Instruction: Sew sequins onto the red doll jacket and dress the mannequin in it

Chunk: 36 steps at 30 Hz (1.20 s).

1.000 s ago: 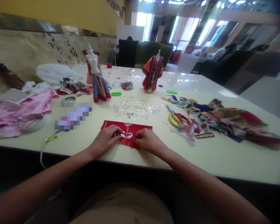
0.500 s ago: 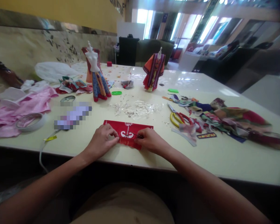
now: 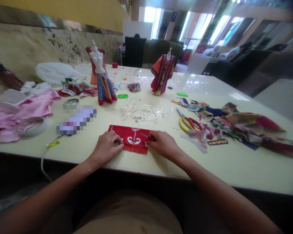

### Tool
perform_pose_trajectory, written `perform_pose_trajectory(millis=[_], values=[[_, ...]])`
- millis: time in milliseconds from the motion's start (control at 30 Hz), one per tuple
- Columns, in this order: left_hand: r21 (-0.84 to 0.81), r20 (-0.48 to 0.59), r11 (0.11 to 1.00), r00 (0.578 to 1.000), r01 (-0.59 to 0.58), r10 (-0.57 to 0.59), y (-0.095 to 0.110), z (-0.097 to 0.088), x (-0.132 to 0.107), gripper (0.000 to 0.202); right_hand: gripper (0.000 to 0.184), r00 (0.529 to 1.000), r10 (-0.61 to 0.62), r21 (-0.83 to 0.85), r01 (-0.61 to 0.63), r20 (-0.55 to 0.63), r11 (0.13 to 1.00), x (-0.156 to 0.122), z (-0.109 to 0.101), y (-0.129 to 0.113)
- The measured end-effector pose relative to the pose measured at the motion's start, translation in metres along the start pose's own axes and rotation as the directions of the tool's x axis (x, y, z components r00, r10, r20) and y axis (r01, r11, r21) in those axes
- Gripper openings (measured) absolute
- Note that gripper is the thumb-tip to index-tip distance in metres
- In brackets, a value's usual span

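One left hand (image 3: 106, 146), one right hand (image 3: 162, 143), on one red cloth (image 3: 133, 148)

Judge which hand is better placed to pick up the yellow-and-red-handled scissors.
Right, probably: the right hand lies nearer the scissors, though it appears to hold a thin pointed tool. The left hand rests on the red fabric, farther away.

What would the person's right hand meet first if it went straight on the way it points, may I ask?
The right hand, with its thin pointed tool, would likely meet the red cloth first, though its height above it is unclear.
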<state>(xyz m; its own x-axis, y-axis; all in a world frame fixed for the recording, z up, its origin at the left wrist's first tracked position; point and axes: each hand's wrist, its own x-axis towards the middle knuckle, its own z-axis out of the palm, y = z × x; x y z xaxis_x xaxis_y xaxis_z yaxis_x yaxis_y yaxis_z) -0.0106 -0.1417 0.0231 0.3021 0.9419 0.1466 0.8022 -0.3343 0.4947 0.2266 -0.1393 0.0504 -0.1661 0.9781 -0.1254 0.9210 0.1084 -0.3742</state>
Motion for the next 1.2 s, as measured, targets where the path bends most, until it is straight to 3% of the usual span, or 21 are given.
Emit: perform_pose_trajectory(millis=[233, 433, 867, 1067, 1200], values=[[0.034, -0.004, 0.998, 0.999, 0.049, -0.048, 0.002, 0.0, -0.002, 0.01, 0.004, 0.985, -0.169, 0.095, 0.165, 0.028, 0.982, -0.016, 0.005, 0.003], [0.027, -0.007, 0.997, 0.998, 0.069, -0.068, 0.002, -0.001, -0.003, 0.009, 0.007, 0.986, -0.165, 0.043, 0.164, 0.034, 0.986, -0.019, 0.016, 0.002], [0.033, 0.024, 0.991, 0.991, 0.129, -0.13, 0.002, -0.003, -0.002, 0.005, 0.008, 0.975, -0.216, 0.076, 0.212, 0.046, 0.974, -0.021, 0.014, 0.006], [-0.01, -0.018, 0.999, 0.999, 0.033, -0.033, 0.0, -0.002, -0.007, 0.015, 0.011, 0.974, -0.223, 0.065, 0.22, 0.042, 0.973, -0.021, 0.016, 0.008], [0.033, -0.032, 0.999, 0.999, 0.036, -0.034, 0.001, -0.001, -0.011, 0.017, 0.013, 0.977, -0.213, 0.068, 0.21, 0.033, 0.975, -0.022, 0.016, 0.01]])
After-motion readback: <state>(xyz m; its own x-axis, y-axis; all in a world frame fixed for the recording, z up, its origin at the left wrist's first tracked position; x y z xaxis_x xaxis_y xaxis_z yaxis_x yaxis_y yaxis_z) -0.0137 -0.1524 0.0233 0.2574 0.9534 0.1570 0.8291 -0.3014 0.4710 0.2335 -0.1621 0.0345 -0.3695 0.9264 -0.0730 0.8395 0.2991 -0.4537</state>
